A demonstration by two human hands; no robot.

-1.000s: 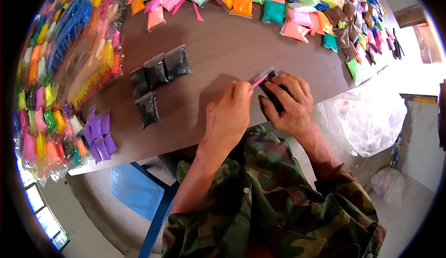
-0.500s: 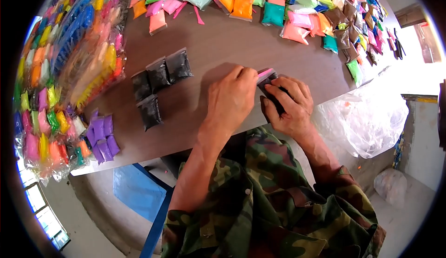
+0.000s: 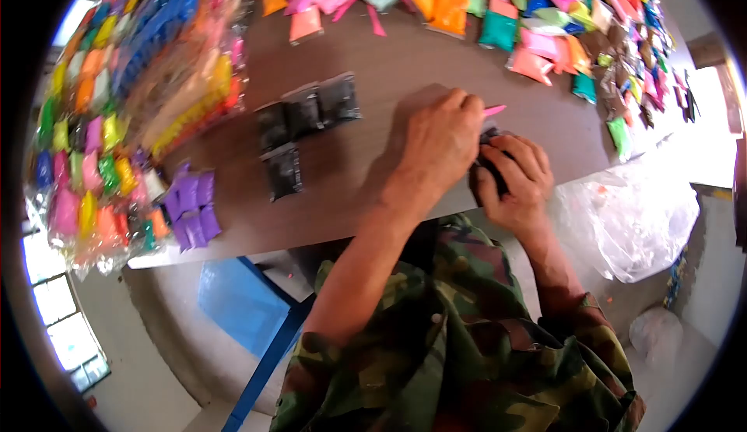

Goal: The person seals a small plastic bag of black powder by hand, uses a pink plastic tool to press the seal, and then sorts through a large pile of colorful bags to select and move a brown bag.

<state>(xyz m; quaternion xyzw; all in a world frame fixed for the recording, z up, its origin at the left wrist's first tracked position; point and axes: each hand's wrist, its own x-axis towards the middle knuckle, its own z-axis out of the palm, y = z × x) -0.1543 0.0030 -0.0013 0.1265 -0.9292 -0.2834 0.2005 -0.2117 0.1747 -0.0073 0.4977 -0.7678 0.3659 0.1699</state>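
Observation:
A small black packet [image 3: 489, 134] with a clear plastic edge is mostly hidden between my hands above the table's near edge. My right hand [image 3: 517, 179] is closed around it, fingers curled over its face. Just left of it, my left hand [image 3: 443, 140] is closed in a pinch at the packet's top. A thin pink strip [image 3: 495, 110] pokes out past those fingertips; its other end is hidden. Black packets [image 3: 303, 109] lie grouped on the table left of my left hand, with one packet [image 3: 283, 171] below the row.
Purple packets [image 3: 192, 206] lie at the table's left front. Bagged colourful packets [image 3: 93, 152] are heaped on the left, and loose ones [image 3: 498, 31] across the back and right. A clear plastic bag [image 3: 634, 222] hangs at the right edge. A blue panel [image 3: 241, 303] is below.
The view has shifted, so the table and packets sit farther right. My left hand covers more of the black packet's top, and less of the packet shows. The pink strip now points up and right.

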